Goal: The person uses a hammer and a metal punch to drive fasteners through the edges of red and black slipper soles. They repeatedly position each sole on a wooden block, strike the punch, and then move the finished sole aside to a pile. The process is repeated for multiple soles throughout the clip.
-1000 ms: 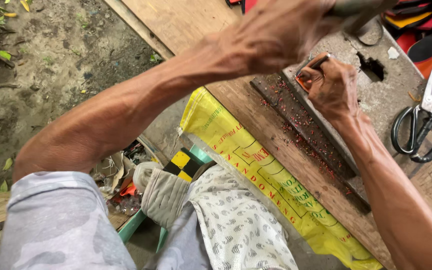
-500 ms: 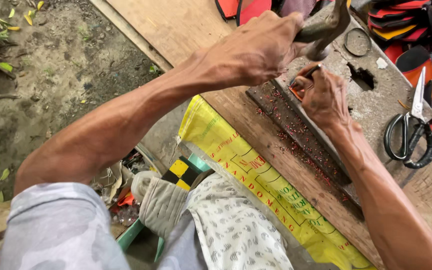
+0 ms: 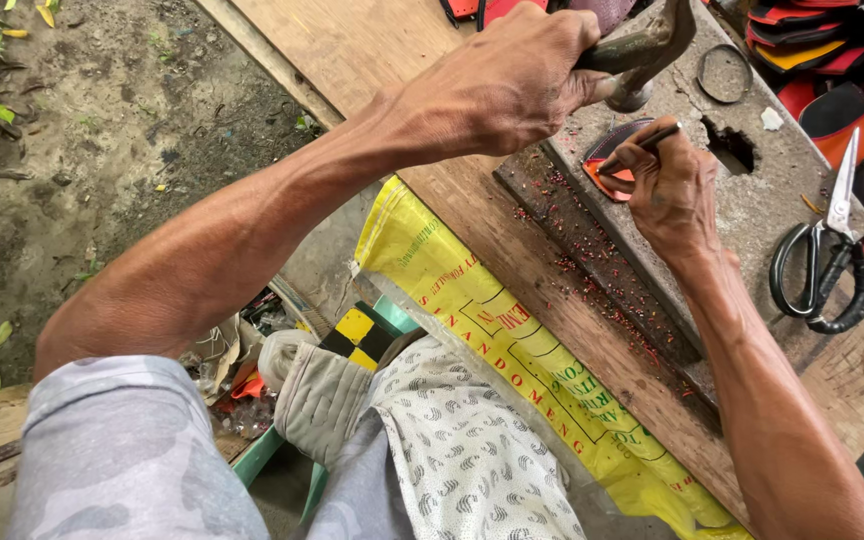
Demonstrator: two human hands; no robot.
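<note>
outdoors over bare dirt, my wooden bench (image 3: 372, 45) carries a grey block. on it lies the orange-red piece (image 3: 607, 172); my right hand (image 3: 667, 190) pinches a thin punch there, and my left hand (image 3: 512, 80), fisted on the hammer (image 3: 647, 50), has dropped closer to it.

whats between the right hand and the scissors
In the head view, only bare grey slab lies between the right hand and the scissors.
</note>
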